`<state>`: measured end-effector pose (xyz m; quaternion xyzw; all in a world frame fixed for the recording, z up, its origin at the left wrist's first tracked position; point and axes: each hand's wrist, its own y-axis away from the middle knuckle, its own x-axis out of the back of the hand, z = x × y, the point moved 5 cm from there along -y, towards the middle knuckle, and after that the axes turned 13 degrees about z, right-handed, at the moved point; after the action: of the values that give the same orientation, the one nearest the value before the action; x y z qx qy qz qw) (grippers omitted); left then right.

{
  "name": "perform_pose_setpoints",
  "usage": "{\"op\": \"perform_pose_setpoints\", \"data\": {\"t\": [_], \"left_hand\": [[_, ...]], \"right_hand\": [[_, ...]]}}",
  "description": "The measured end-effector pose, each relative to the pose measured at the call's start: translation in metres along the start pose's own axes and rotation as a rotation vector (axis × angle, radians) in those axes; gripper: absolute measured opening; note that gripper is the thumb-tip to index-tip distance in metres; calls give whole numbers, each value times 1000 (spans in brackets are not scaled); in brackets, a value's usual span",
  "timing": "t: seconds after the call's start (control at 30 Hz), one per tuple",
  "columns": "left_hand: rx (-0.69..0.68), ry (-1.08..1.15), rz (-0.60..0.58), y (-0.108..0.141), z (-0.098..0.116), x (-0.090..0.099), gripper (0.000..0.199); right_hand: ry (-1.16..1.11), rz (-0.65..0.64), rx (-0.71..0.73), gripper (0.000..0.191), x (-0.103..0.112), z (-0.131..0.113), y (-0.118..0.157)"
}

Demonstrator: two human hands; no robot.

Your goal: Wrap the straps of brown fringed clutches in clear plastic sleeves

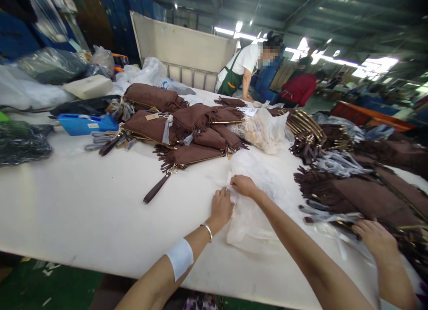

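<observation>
Clear plastic bag [249, 212] — flat on table, pinched by both hands.

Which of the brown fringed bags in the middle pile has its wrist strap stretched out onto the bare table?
The frontmost brown fringed bag, nearest the left hand: its dark wrist strap trails toward the table edge.

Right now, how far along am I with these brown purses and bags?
Nothing looks bagged yet. The left hand and right hand pinch a flat plastic bag. Loose brown purses lie piled mid-table, and a second pile sits at right, by another person's hand.
</observation>
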<state>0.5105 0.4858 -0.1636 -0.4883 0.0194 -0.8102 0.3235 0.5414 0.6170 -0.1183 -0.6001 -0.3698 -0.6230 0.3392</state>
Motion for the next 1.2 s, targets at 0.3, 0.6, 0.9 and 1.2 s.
{"op": "perform_pose_setpoints", "data": {"t": [0.3,0.6,0.9,1.2], "left_hand": [[89,48,-28,-3,-2,-7,47],[28,23,17,-16,2,-5,33],[-49,-29,12,-12,4,0,39],[-112,-54,6,-10,8,0,30]], "right_hand": [[33,80,-18,28,10,-6,2],[-2,-11,14,26,16,6,-5],[-132,-26,-1,22,-5,31,-22],[-177,51,-40,31,2,43,-26]]}}
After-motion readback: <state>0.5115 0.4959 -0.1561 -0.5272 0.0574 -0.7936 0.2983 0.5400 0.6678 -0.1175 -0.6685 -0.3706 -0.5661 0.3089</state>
